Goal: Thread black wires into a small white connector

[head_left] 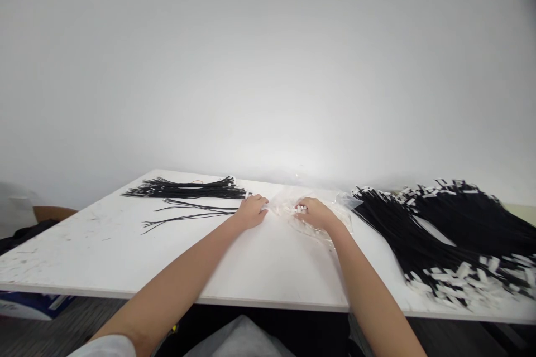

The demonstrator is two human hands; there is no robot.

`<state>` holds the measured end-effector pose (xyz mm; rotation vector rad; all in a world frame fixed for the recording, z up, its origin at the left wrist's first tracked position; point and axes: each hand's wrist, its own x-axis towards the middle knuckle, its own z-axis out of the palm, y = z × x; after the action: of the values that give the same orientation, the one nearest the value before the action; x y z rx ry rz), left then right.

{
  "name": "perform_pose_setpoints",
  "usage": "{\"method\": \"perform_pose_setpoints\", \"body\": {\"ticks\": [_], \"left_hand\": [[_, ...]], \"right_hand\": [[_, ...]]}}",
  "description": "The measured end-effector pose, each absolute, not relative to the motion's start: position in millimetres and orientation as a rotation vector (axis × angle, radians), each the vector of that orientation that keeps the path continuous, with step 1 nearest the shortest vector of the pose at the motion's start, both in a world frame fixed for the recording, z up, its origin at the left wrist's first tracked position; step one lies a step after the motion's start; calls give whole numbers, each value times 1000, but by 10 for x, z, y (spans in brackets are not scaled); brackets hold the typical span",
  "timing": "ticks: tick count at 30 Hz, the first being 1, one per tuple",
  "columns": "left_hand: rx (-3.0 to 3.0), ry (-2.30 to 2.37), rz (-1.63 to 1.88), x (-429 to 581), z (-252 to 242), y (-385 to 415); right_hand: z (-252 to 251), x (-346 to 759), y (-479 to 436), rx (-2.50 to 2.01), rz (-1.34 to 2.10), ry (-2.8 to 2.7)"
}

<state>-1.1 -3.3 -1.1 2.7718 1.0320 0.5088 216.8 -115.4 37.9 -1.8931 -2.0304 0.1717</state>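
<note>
My left hand [252, 212] rests low over the table with its fingers curled. Several thin black cables [196, 213] run leftward from under it, their far ends fanned out on the table. My right hand [316, 213] is closed on small white connectors [300, 209] at a crumpled clear plastic bag [288, 206]. The bag lies between and partly under both hands, and more pale pieces show through it near the right wrist. Just beyond my left hand lies a bundle of black cables [188, 188] with small white ends.
Large heaps of black cables with white connectors [456, 223] cover the right side of the white table [104, 251]. A plain wall [268, 67] stands behind the table. A blue and white box [36, 305] sits below at the left, near a brown chair back [53, 213].
</note>
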Motion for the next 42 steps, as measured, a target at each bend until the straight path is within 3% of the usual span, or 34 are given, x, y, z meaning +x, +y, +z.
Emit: {"method": "perform_pose_setpoints", "body": {"ticks": [42], "left_hand": [[2773,950,556,-173,163,28]], "right_hand": [[487,2144,-1241,-1669,-47,-2046]]}}
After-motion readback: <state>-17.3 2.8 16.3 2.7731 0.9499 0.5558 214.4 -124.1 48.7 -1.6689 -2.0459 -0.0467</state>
